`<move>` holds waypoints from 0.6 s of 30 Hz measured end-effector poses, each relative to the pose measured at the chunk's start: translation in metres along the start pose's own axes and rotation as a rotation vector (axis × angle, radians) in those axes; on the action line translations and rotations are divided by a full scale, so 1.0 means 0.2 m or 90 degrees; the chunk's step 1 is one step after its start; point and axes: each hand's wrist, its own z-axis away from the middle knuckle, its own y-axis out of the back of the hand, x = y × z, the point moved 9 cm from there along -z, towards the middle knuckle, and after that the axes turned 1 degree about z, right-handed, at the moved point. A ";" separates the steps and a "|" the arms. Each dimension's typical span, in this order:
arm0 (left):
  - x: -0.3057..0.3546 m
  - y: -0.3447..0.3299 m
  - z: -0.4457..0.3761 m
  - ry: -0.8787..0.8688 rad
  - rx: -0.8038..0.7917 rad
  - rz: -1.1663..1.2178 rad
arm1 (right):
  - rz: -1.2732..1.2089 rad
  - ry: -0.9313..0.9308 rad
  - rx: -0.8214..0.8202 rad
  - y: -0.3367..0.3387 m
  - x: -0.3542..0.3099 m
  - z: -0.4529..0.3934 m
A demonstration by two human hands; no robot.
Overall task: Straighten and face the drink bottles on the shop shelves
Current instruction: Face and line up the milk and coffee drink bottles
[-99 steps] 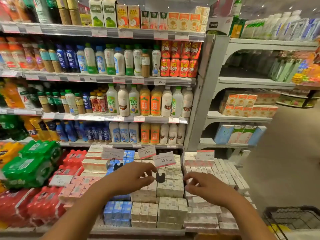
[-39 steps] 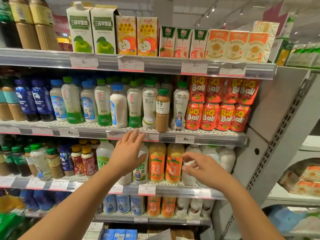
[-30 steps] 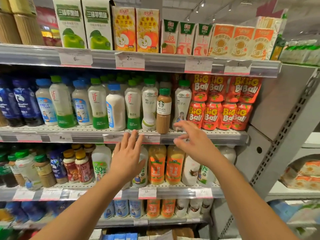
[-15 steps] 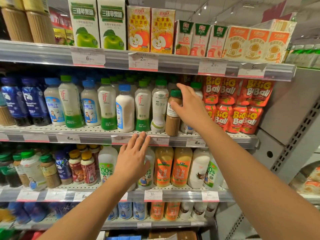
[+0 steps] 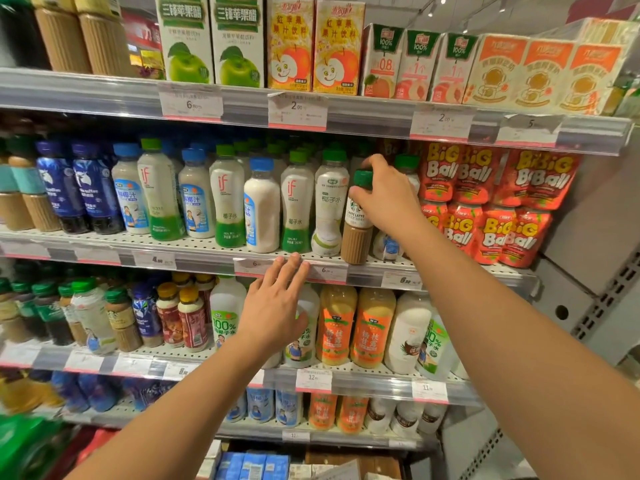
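Observation:
A small brown latte bottle with a green cap stands at the front of the middle shelf, among taller white coconut-drink bottles. My right hand grips its neck and cap from the right, fingers curled round it. My left hand is spread flat with straight fingers, its fingertips at the shelf's front rail just below the white bottles. It covers part of a white bottle on the shelf below.
Red Big Ball pouches hang right of the latte bottle. Juice cartons line the top shelf. Orange and white bottles fill the lower shelf, dark blue bottles stand far left. A grey upright bounds the shelves on the right.
My view rose from the low carton display to the drink shelves. My right hand climbed from the lower shelf to the latte bottle and closed round its top. My left hand rose to the rail.

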 end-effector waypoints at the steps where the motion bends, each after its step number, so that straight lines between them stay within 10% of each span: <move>1: 0.00 0.00 0.00 0.003 -0.004 0.000 | -0.026 -0.001 -0.010 0.00 0.01 0.01; 18: 0.05 0.03 -0.01 0.074 -0.086 0.027 | -0.168 0.029 -0.079 0.04 0.04 0.23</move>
